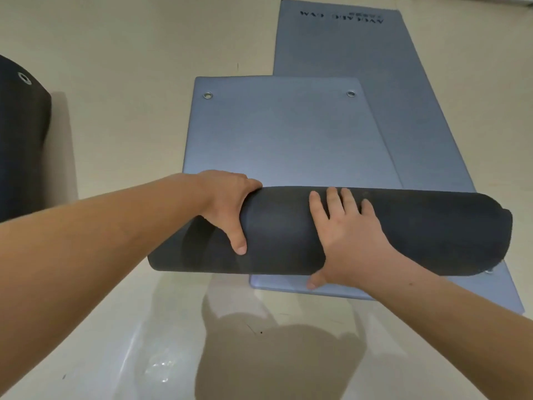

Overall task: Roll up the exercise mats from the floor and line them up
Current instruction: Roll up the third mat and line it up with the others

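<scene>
One rolled mat (20,140) sits at the left edge of the floor (115,67), so I judge the job partly done. The mat in hand (277,131) looks about half rolled. Its dark roll (418,232) lies crosswise, the grey-blue rest flat beyond, with eyelets (207,95) at the far end. The left hand (227,203) wraps over the roll, thumb in front. The right hand (346,241) presses on it, fingers (333,197) spread flat. A second mat (346,47) lies unrolled partly underneath; it and the lining-up remain.
</scene>
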The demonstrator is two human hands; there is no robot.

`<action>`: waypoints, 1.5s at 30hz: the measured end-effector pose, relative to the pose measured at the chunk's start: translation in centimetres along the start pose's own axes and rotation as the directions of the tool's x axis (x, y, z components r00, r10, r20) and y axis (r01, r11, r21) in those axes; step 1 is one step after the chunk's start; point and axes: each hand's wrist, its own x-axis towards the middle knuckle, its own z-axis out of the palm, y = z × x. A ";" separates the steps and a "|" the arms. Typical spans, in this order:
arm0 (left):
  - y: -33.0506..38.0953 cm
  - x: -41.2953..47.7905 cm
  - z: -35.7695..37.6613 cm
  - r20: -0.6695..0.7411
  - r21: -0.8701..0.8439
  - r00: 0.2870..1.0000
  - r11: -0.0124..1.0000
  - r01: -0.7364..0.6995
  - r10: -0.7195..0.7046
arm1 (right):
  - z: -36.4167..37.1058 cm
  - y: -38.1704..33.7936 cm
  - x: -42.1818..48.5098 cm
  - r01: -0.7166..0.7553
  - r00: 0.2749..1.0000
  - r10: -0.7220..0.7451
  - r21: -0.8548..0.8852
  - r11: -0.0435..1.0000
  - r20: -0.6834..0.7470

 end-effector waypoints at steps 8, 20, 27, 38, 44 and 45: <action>0.6 -4.1 7.7 -0.632 0.271 0.764 0.961 0.057 0.133 | -2.7 3.4 4.3 0.073 0.997 -0.075 0.111 0.991 0.014; -0.6 1.8 9.8 -0.418 0.235 0.907 0.959 0.159 -0.047 | -2.0 2.1 5.0 0.026 0.976 0.018 0.196 0.980 -0.217; -0.9 2.0 7.5 -0.403 0.269 0.915 0.957 0.113 0.005 | 0.7 1.0 3.8 0.003 0.991 0.006 0.073 0.997 -0.133; 3.6 -4.4 3.1 -0.100 0.148 0.995 0.989 0.001 0.014 | -3.2 5.5 0.7 0.190 0.977 -0.208 0.263 0.946 0.041; -1.2 -2.3 -1.8 0.135 -0.301 0.988 0.947 0.110 -0.072 | -2.5 1.9 0.3 0.138 0.984 -0.118 0.156 0.978 -0.135; -2.0 -2.1 -2.1 0.131 -0.349 0.988 0.929 0.123 -0.081 | -2.4 1.4 0.8 0.121 0.985 -0.100 0.145 0.982 -0.139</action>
